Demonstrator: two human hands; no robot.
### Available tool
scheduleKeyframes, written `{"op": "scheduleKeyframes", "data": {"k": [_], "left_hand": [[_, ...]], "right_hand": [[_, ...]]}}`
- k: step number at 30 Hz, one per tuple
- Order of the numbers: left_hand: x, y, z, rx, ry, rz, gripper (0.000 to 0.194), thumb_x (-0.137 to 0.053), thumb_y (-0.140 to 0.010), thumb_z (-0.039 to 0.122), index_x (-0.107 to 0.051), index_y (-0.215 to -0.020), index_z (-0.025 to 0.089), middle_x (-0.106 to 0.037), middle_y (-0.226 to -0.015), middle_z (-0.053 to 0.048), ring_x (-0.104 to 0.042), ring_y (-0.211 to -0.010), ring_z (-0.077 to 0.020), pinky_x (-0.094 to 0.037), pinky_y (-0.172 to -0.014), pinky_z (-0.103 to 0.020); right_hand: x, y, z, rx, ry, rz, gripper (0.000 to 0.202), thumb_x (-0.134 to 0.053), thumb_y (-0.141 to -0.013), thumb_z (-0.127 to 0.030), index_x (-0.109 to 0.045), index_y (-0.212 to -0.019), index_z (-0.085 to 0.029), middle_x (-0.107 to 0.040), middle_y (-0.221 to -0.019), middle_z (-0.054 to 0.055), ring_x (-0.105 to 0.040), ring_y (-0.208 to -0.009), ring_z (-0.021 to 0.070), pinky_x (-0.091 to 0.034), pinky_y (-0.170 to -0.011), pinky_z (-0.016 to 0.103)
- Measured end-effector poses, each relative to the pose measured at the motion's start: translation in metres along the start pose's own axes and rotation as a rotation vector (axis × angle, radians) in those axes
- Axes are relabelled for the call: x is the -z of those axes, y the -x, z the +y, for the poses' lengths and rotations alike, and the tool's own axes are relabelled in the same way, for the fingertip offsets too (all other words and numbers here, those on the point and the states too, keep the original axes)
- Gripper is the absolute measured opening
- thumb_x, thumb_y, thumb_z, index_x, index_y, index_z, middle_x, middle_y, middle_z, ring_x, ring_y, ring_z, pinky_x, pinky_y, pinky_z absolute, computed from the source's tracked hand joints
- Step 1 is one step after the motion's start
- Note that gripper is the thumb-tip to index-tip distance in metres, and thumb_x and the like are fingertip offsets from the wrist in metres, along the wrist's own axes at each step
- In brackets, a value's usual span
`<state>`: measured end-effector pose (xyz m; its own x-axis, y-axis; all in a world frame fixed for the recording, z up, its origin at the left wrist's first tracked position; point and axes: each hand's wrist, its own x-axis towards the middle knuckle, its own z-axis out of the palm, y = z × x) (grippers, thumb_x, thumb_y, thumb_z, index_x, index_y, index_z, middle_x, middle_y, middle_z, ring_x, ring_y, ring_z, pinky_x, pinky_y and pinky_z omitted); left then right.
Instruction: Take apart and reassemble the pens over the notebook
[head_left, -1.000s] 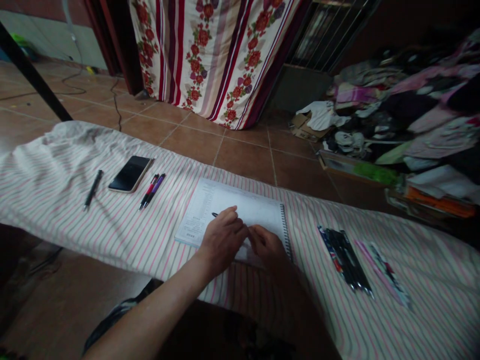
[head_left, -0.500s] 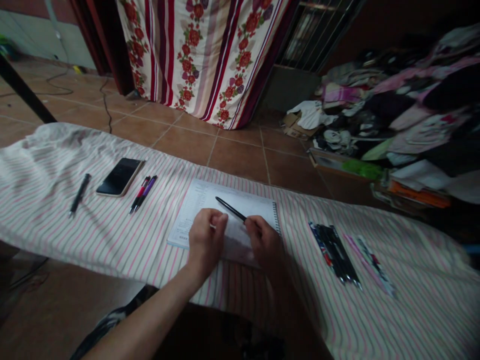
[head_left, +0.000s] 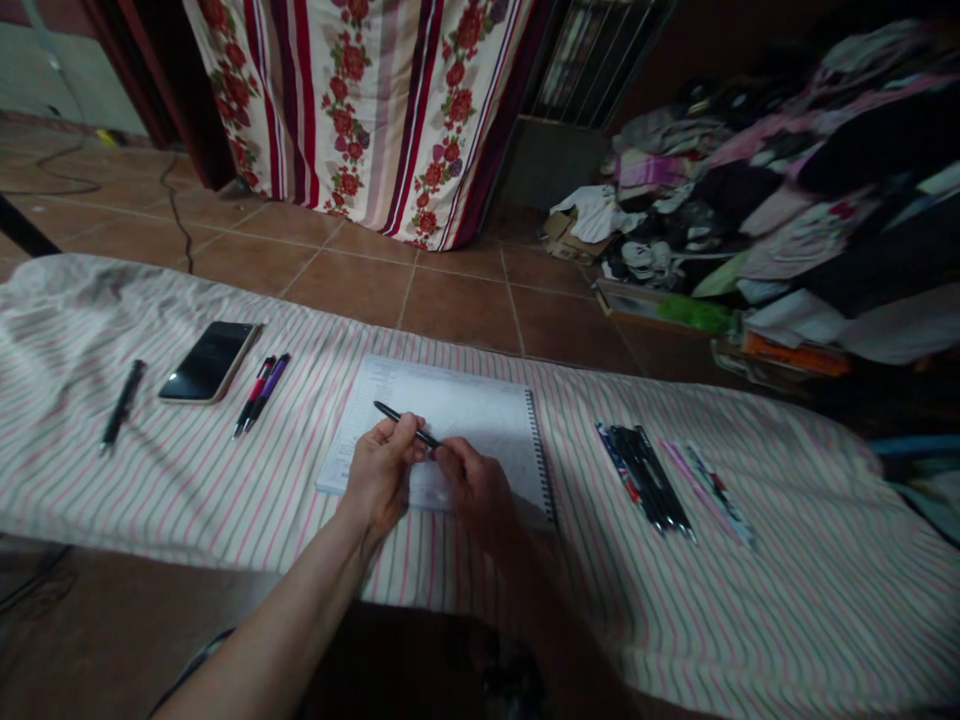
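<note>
Over the lower part of a spiral notebook [head_left: 465, 400], both hands meet on one black pen [head_left: 388, 411]. My left hand [head_left: 381, 468] pinches the pen's middle between thumb and fingers. My right hand [head_left: 474, 485] grips its lower right end, which the fingers hide. The pen slants, its free end pointing to the upper left. Faint writing shows on the notebook page, and the spiral binding runs down its right side.
On the striped cloth [head_left: 202, 500] lie a phone [head_left: 208, 362], a red pen [head_left: 253, 396], a purple pen [head_left: 268, 394] and a dark pen [head_left: 121, 408] at left. Several black pens [head_left: 649, 480] and pink pens [head_left: 701, 488] lie at right. Clothes [head_left: 787, 200] are heaped behind.
My left hand has taken hold of the pen, which only my right hand held before. The pen and right hand have moved left, and the whole view has shifted slightly.
</note>
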<state>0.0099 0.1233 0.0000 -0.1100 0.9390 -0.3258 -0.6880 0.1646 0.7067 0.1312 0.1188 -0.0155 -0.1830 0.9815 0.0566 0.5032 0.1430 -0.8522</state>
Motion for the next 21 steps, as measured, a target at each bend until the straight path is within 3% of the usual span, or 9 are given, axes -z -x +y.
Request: {"op": "scheduleKeyframes", "data": {"k": [4,7,9,12,15,18,21], "left_hand": [[-0.001,0.003,0.006,-0.095,-0.113,-0.135,0.029,-0.077,-0.063,0.037,-0.063,-0.068,0.012,-0.055,-0.057,0.002,-0.043,-0.050,-0.0063,-0.038,-0.052,-0.021],[-0.002,0.005,0.008,-0.119,-0.205,-0.196,0.026,-0.073,-0.068,0.036,-0.063,-0.068,0.012,-0.056,-0.061,0.002,-0.040,-0.051,-0.0052,-0.034,-0.051,-0.020],[-0.003,0.005,0.007,-0.114,-0.236,-0.202,0.026,-0.070,-0.070,0.038,-0.062,-0.068,0.013,-0.055,-0.059,0.002,-0.040,-0.049,-0.0054,-0.032,-0.049,-0.020],[-0.002,0.003,0.003,-0.111,-0.262,-0.185,0.028,-0.068,-0.071,0.040,-0.061,-0.067,0.013,-0.054,-0.056,0.002,-0.043,-0.048,-0.0066,-0.032,-0.049,-0.021],[-0.001,-0.001,-0.002,-0.127,-0.240,-0.122,0.031,-0.069,-0.070,0.042,-0.060,-0.064,0.014,-0.053,-0.051,0.002,-0.045,-0.047,-0.0077,-0.035,-0.050,-0.021],[-0.001,-0.005,-0.005,-0.129,-0.174,-0.019,0.031,-0.074,-0.064,0.040,-0.060,-0.061,0.012,-0.057,-0.052,0.001,-0.046,-0.045,-0.0065,-0.037,-0.050,-0.021],[-0.001,-0.008,-0.006,-0.078,-0.089,0.049,0.032,-0.078,-0.058,0.037,-0.060,-0.059,0.012,-0.059,-0.052,0.000,-0.047,-0.042,-0.0058,-0.038,-0.048,-0.020]], "right_hand": [[-0.002,0.003,-0.009,-0.349,-0.711,-0.194,0.051,-0.042,-0.081,-0.066,-0.052,-0.069,-0.018,-0.025,-0.039,-0.011,-0.018,-0.034,0.0056,-0.016,-0.037,0.020],[0.000,0.001,-0.012,-0.599,-1.166,-0.432,0.047,-0.048,-0.079,-0.064,-0.044,-0.064,-0.020,-0.015,-0.038,-0.014,-0.005,-0.035,0.0040,-0.008,-0.032,0.018],[0.001,-0.001,-0.011,-0.671,-1.293,-0.503,0.044,-0.046,-0.084,-0.058,-0.041,-0.063,-0.020,-0.013,-0.037,-0.014,0.000,-0.035,0.0040,-0.006,-0.031,0.017],[0.004,-0.005,-0.011,-0.718,-1.280,-0.467,0.043,-0.037,-0.090,-0.053,-0.044,-0.065,-0.019,-0.011,-0.036,-0.015,0.003,-0.035,0.0039,-0.004,-0.031,0.016],[0.003,-0.006,-0.013,-0.702,-1.130,-0.336,0.042,-0.043,-0.086,-0.056,-0.047,-0.069,-0.017,-0.021,-0.038,-0.014,-0.008,-0.033,0.0027,-0.009,-0.033,0.015],[-0.002,-0.003,-0.014,-0.540,-0.909,-0.117,0.036,-0.056,-0.078,-0.052,-0.049,-0.083,-0.017,-0.043,-0.051,-0.008,-0.032,-0.038,0.0034,-0.021,-0.037,0.014],[-0.009,0.000,-0.011,-0.366,-0.698,0.040,0.031,-0.060,-0.074,-0.042,-0.048,-0.092,-0.019,-0.053,-0.062,-0.006,-0.041,-0.044,0.0057,-0.028,-0.040,0.016]]}}
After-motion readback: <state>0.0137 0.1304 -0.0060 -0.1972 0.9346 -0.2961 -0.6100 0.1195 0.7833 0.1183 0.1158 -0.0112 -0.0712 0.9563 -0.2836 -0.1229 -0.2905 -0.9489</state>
